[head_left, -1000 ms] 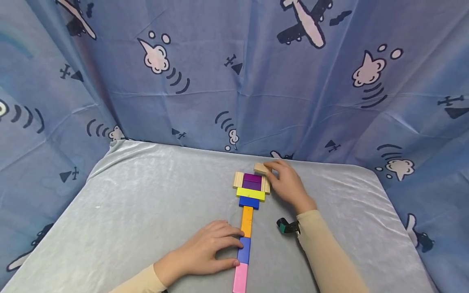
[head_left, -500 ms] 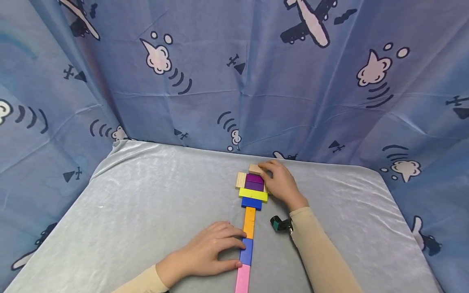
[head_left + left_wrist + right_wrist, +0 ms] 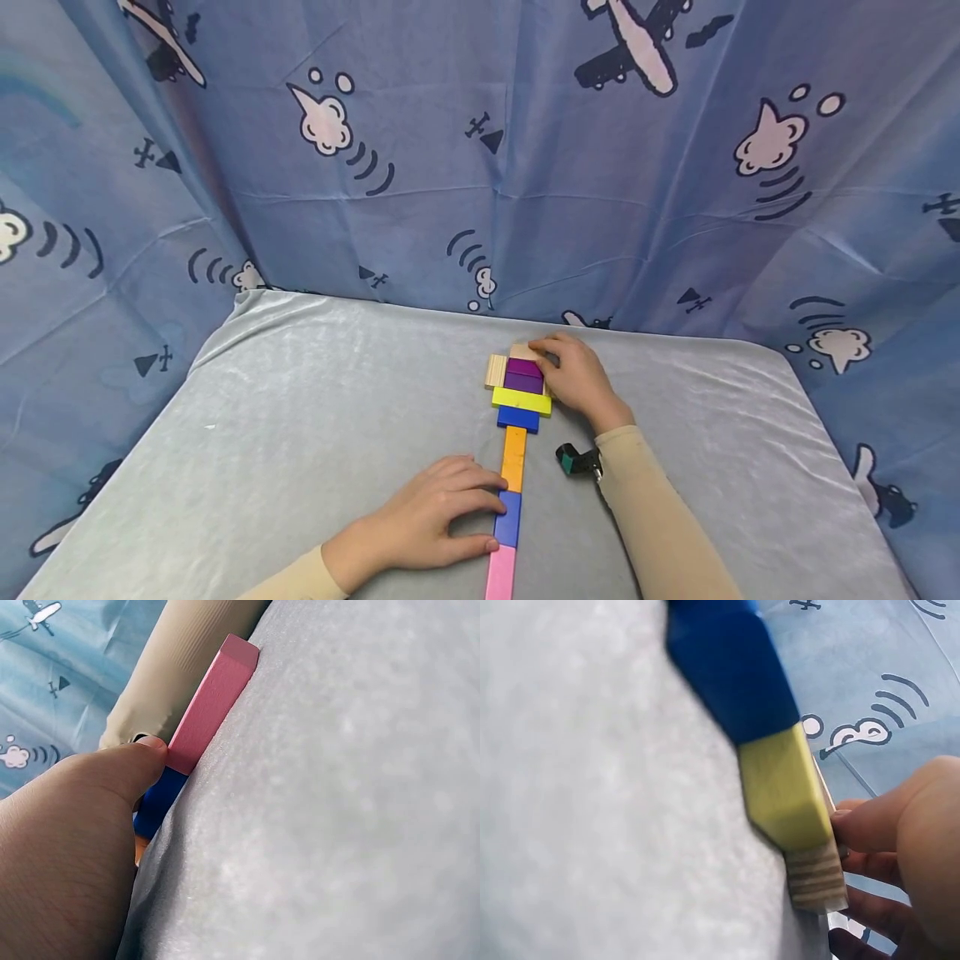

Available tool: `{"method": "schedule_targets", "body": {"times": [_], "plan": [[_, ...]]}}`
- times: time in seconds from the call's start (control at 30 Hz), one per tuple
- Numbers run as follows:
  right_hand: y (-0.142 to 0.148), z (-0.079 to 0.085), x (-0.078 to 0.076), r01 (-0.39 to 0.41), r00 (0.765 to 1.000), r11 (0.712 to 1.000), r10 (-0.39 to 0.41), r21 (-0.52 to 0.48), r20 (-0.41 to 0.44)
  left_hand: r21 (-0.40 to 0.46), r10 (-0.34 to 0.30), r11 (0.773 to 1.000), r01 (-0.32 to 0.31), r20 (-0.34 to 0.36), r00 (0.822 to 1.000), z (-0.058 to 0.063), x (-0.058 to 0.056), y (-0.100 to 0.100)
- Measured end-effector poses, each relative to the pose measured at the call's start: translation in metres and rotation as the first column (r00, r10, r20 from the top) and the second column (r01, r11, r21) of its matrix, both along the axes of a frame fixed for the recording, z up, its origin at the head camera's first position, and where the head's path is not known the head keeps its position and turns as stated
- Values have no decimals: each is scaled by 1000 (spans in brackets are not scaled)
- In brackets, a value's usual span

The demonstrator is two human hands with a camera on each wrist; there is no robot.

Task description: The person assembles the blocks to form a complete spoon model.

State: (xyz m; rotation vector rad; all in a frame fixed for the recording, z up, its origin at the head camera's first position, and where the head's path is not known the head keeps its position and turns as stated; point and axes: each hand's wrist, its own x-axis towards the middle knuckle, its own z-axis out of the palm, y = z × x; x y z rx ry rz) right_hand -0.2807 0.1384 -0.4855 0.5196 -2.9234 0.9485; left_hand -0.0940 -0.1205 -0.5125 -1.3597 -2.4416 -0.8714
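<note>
My right hand pinches a plain wooden block at the far end of a block figure, against the upper purple block. A lower purple block lies below it, with an upright wooden block on the left. Another wooden block stands under the right hand, mostly hidden in the head view. Then come a yellow block and a dark blue block. My left hand touches the left side of the stem: orange, blue and pink blocks.
Grey plush cloth covers the table. A blue curtain with printed planes hangs behind its back edge. A small black wrist device sticks out beside the right sleeve.
My right hand has moved the wooden block left and slightly nearer, from the figure's top right corner to above the purple blocks. The left hand stays at the stem. The view shifted slightly.
</note>
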Motion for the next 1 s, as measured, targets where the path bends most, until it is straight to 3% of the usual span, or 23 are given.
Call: {"method": "schedule_targets", "body": {"times": [1.0], "plan": [[6,-7,2,-74,995,997,72,-21,-63,-10,6,1000,-6,-4,1000,-1,1,-2]]}}
